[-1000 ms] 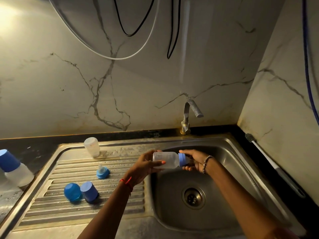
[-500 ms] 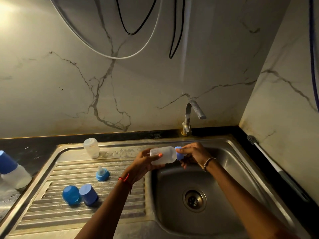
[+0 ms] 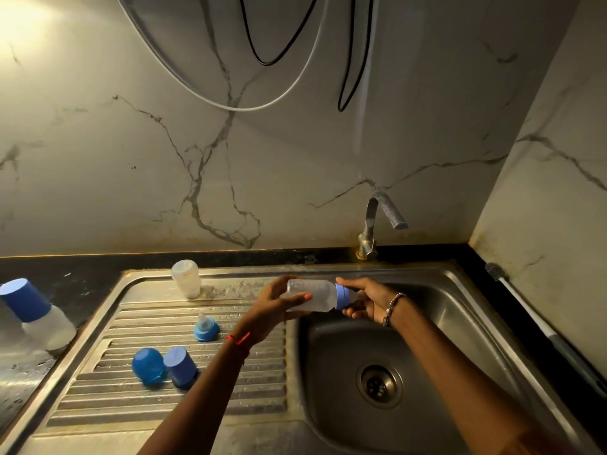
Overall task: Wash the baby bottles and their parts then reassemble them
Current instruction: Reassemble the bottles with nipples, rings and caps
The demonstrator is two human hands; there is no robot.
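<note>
A clear baby bottle (image 3: 313, 295) lies sideways in the air over the left rim of the sink basin (image 3: 437, 323). My left hand (image 3: 272, 307) grips its body. My right hand (image 3: 364, 298) is closed around the teat end, just past the blue screw ring (image 3: 343, 297). On the ribbed drainboard (image 3: 98, 382) sit a blue ring with a teat (image 3: 206, 328), a blue cap (image 3: 147, 366) and a second blue cap (image 3: 180, 366). Another clear bottle body (image 3: 186, 278) stands upside down at the drainboard's back. An assembled bottle with a blue cap (image 3: 36, 313) stands on the dark counter at the far left.
The tap (image 3: 377, 221) stands behind the basin, spout turned right, with no water visibly running. The drain (image 3: 379, 385) is in the basin's floor. A bottle brush (image 3: 532, 316) lies along the right counter by the wall. Cables hang down the marble wall.
Both hands have kept hold of the bottle over the basin's left rim. The right hand has shifted its grip around the ring and teat end; the bottle stays sideways.
</note>
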